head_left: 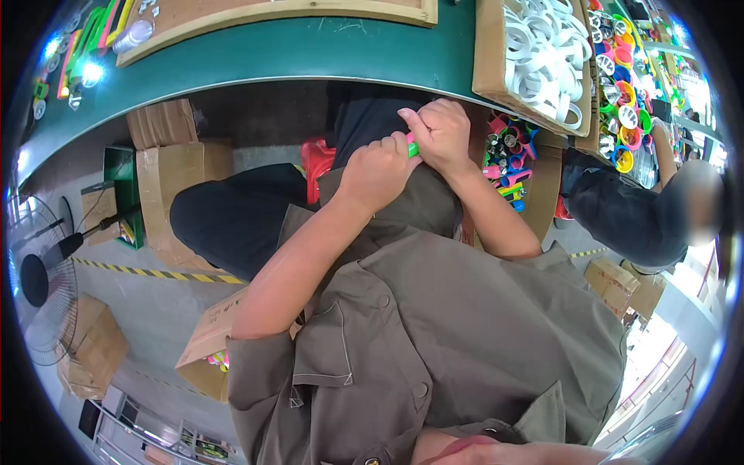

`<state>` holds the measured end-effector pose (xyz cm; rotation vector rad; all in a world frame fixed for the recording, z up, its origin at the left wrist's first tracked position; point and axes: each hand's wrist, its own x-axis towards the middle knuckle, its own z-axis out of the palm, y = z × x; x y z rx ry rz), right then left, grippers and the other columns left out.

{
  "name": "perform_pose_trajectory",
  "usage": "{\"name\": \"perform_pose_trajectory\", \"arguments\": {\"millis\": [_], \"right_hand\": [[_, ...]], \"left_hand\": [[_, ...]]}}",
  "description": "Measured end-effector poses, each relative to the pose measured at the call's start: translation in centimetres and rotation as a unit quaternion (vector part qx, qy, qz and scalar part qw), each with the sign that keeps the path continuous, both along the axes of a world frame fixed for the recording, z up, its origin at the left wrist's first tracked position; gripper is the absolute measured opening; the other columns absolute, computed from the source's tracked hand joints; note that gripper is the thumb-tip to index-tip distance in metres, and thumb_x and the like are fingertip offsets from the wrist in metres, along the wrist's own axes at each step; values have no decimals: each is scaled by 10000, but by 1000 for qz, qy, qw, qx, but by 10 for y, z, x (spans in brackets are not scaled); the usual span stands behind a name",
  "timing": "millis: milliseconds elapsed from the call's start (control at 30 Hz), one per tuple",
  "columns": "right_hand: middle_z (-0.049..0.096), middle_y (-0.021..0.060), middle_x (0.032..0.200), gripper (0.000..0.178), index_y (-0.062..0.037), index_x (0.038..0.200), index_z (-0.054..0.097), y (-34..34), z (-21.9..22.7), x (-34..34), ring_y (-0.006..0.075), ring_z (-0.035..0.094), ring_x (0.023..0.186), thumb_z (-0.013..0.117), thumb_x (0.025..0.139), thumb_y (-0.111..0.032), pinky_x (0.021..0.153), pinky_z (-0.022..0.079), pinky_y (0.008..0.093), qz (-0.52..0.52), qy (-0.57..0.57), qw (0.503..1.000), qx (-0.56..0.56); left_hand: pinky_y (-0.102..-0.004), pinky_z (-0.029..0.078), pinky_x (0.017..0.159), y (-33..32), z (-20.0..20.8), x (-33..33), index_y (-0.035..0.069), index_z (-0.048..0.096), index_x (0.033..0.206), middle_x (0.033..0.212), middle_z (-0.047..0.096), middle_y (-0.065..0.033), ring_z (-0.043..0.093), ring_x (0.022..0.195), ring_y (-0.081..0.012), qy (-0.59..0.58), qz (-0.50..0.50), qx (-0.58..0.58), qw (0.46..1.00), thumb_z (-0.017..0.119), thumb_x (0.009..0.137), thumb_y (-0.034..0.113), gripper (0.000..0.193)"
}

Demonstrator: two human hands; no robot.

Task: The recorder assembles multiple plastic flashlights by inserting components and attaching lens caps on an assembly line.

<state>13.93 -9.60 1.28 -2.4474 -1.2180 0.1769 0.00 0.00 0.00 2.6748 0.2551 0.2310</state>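
Over my lap, just below the bench edge, my two hands meet around a small green and pink plastic piece (413, 147). My left hand (376, 174) is closed round its near end, knuckles up. Curled about its far end is my right hand (444, 133), with the thumb stretched along the top. Only a short bright stretch shows between the fists; the rest is hidden in my fingers. To the right of my right forearm, a cardboard box below the bench holds several coloured torch-like plastic parts (511, 159).
The green bench (310, 58) carries a wood-framed board (271, 14) and a carton of white rings (546, 58). Colourful torch parts (624, 97) lie at far right, near another person (620, 201). Cartons (178, 186), a red stool (316, 163) and a fan (37, 279) stand lower left.
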Motion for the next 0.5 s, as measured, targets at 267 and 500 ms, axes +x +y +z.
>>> {"name": "perform_pose_trajectory", "arguments": {"millis": [267, 500], "right_hand": [[723, 164, 960, 625, 37, 935, 703, -26, 2, 11, 307, 673, 966, 259, 1051, -387, 1063, 396, 473, 70, 233, 933, 264], [702, 88, 791, 460, -37, 796, 694, -25, -7, 6, 256, 660, 777, 416, 1028, -321, 958, 418, 432, 40, 159, 959, 232]], "left_hand": [[-379, 492, 613, -7, 12, -12, 10, 592, 1040, 779, 594, -106, 610, 694, -278, -102, 28, -100, 989, 764, 791, 314, 429], [-340, 478, 607, -7, 12, -9, 56, 559, 944, 747, 551, -55, 575, 687, -215, -100, 10, -53, 994, 777, 765, 317, 384]]}}
